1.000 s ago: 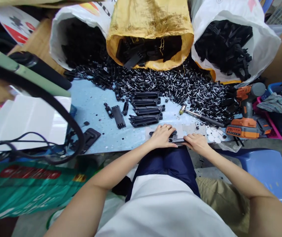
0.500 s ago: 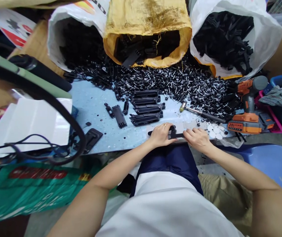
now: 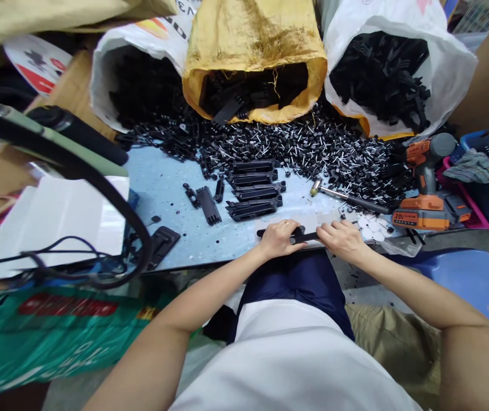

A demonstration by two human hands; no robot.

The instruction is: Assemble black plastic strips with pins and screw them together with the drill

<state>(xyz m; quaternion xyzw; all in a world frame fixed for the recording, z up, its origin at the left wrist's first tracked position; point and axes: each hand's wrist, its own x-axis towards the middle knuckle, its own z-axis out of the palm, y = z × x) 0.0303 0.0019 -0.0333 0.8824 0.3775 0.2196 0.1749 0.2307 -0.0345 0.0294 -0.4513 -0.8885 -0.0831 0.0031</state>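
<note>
Both of my hands are at the table's front edge, closed on black plastic parts. My left hand [image 3: 279,237] grips the left end of a black plastic part [image 3: 307,237], its thumb and fingers on either side. The fingers of my right hand [image 3: 339,240] are closed round the right end. How the pieces between the hands fit together is partly hidden by the fingers. Just beyond lie several long black plastic assemblies [image 3: 255,193] in a stack of rows. A flat black plate [image 3: 208,205] rests to their left, and a hammer [image 3: 347,198] lies ahead of my right hand.
A heap of black-headed pins [image 3: 296,145] spreads across the back, below a white sack [image 3: 141,43], a yellow sack [image 3: 255,34] and another white sack [image 3: 450,63]. An orange cordless drill [image 3: 425,200] stands right, near white discs [image 3: 373,226]. A dark curved tube [image 3: 111,191] crosses the left.
The camera view has shifted slightly. Between my hands, the black part's visible end has shifted a little left, towards my left thumb. Both hands keep their grip at the table edge.
</note>
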